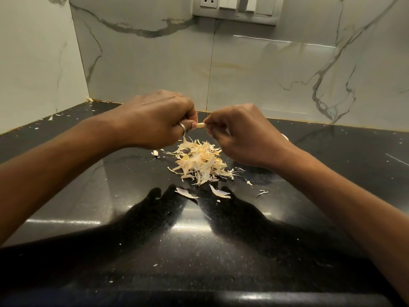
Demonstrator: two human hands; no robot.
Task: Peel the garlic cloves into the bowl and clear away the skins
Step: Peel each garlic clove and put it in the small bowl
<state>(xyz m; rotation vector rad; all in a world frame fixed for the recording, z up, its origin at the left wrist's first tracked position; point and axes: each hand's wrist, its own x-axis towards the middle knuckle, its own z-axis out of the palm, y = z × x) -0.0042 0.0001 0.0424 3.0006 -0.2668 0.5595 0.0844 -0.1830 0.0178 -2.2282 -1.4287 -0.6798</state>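
As I read head view: black countertop [132,229] fills lower frame. Above it, left hand [155,120] and right hand [241,134] meet, fingers curled. Pile of garlic skins [201,162] lies directly beneath. Both hands' fingertips pinch garlic clove [200,125]. Left finger bears ring [182,127].

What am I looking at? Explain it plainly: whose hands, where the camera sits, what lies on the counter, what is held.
No machine here: a person works with bare hands. The one picture comes from a camera worn on the head, looking forward and down. The left hand and right hand pinch a small pale garlic clove between them, above a black countertop. Beneath lies a pile of papery skins, with loose flakes around it. A switch panel sits on the marble wall. No bowl plainly shows.
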